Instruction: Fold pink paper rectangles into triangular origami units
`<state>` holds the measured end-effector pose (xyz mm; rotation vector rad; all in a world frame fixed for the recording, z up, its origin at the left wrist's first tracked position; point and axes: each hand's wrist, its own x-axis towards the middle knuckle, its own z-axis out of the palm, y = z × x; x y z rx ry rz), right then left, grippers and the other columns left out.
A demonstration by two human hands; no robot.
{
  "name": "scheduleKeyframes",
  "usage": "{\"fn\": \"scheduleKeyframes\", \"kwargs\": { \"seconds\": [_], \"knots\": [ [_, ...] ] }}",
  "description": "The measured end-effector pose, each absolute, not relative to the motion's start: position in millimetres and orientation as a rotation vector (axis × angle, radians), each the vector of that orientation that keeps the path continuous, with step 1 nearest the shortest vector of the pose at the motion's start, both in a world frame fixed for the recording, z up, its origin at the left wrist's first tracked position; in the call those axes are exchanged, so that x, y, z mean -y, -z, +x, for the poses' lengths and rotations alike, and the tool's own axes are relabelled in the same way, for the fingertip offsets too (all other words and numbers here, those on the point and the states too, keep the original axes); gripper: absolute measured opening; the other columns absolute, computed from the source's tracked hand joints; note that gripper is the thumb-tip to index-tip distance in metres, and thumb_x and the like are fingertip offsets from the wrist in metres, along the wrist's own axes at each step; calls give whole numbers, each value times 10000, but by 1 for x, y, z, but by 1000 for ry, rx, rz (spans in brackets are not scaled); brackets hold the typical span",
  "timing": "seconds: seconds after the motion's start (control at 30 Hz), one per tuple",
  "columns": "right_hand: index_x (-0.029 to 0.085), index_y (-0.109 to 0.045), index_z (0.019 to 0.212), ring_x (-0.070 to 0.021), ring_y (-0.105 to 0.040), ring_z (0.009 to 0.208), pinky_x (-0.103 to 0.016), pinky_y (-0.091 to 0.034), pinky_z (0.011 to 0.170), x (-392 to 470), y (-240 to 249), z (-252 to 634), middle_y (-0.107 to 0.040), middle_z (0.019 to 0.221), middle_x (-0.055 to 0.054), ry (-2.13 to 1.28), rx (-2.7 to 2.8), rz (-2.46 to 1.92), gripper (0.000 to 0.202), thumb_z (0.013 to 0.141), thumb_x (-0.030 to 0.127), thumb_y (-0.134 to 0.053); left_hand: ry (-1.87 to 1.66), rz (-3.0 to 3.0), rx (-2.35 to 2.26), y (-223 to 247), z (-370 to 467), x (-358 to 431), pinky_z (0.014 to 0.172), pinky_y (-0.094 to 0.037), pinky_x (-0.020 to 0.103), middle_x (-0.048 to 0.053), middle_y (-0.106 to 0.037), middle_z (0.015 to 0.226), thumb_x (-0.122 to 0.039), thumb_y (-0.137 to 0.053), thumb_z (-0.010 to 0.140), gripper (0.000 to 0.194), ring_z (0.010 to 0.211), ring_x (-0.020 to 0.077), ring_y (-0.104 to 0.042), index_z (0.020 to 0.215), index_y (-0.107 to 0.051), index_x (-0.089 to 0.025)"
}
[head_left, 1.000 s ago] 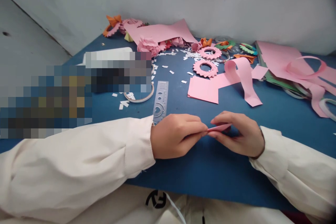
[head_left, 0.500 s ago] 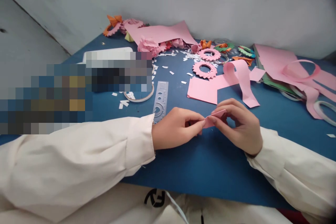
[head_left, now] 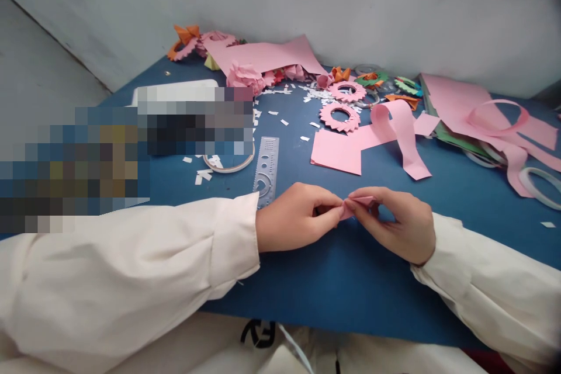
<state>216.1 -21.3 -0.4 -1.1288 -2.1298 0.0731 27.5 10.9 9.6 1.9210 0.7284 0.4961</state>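
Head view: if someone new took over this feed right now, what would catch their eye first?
Probably the small folded pink paper, pinched between the left hand and the right hand above the near part of the blue table. Next, the curling pink strip beyond the right hand, and the nearer jagged pink ring just behind the pink squares.
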Motion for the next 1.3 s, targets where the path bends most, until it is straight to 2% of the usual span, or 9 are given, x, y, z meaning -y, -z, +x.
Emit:
{"fn": "scheduleKeyframes", "kwargs": {
  "seconds": [0.1, 0.27, 0.4, 0.57, 0.67, 0.8, 1.0, 1.17, 1.3],
  "knots": [
    [198, -560, 916, -49, -544, 537, -154, -451, 525, 19, -2, 218, -643, 691, 29, -99, 2226, -1010, 106, 825, 145, -557, -490, 1903, -725, -9, 28, -12, 563, -331, 182, -2, -597, 665, -243, -453, 877, 293, 615, 77, -500, 685, -627, -107],
    [139, -506, 1124, -130, -608, 797, -236, -503, 671, 17, -1, 225, -646, 925, -87, -13, 2418, -786, 305, 827, 68, -499, -468, 1837, -709, -10, 28, -11, 569, -360, 179, 5, -590, 659, -254, -423, 886, 296, 608, 84, -507, 726, -617, -97],
    [117, -441, 1235, -146, -574, 765, -265, -481, 633, 18, 4, 229, -614, 905, -105, 116, 2447, -763, 393, 844, 76, -454, -440, 1806, -638, -15, 25, -10, 614, -380, 182, 11, -579, 717, -313, -364, 916, 350, 652, 86, -501, 776, -603, -98],
    [104, -295, 1354, -149, -553, 737, -272, -458, 619, 18, 4, 228, -586, 839, -75, 242, 2544, -770, 483, 887, 131, -414, -438, 1837, -575, -17, 24, -10, 540, -328, 168, -24, -504, 683, -349, -495, 865, 280, 587, 58, -393, 761, -587, -105],
    [62, -285, 1346, -144, -549, 700, -263, -457, 594, 17, 2, 226, -573, 792, -64, 316, 2601, -758, 476, 891, 132, -409, -448, 1869, -589, -15, 26, -9, 525, -318, 155, -35, -481, 654, -279, -522, 843, 219, 568, 49, -373, 717, -566, -106],
    [60, -301, 1327, -144, -557, 692, -260, -471, 590, 15, -1, 223, -576, 790, -62, 356, 2604, -747, 461, 896, 172, -421, -493, 1936, -612, -12, 28, -8, 526, -320, 147, -46, -439, 598, -215, -490, 842, 239, 551, 44, -378, 625, -514, -118],
    [62, -353, 1293, -158, -560, 719, -271, -482, 607, 14, 0, 225, -576, 852, -92, 183, 2602, -741, 575, 871, 433, -475, -515, 2005, -653, -9, 27, -9, 508, -293, 171, -46, -423, 567, -161, -477, 823, 231, 525, 52, -356, 602, -525, -115],
    [138, -392, 1238, -121, -537, 674, -243, -449, 581, 15, 1, 224, -577, 881, -65, -114, 2526, -926, 346, 898, 201, -388, -537, 2041, -667, -10, 26, -10, 570, -334, 178, -12, -498, 663, -167, -421, 863, 228, 609, 73, -430, 686, -554, -112],
    [163, -440, 1099, -110, -569, 704, -222, -453, 614, 15, 2, 222, -608, 851, -31, -247, 2448, -959, 221, 880, 194, -447, -545, 2102, -670, -9, 25, -10, 576, -338, 175, -26, -465, 660, -168, -466, 848, 169, 600, 70, -419, 703, -542, -127]
  ]
}}
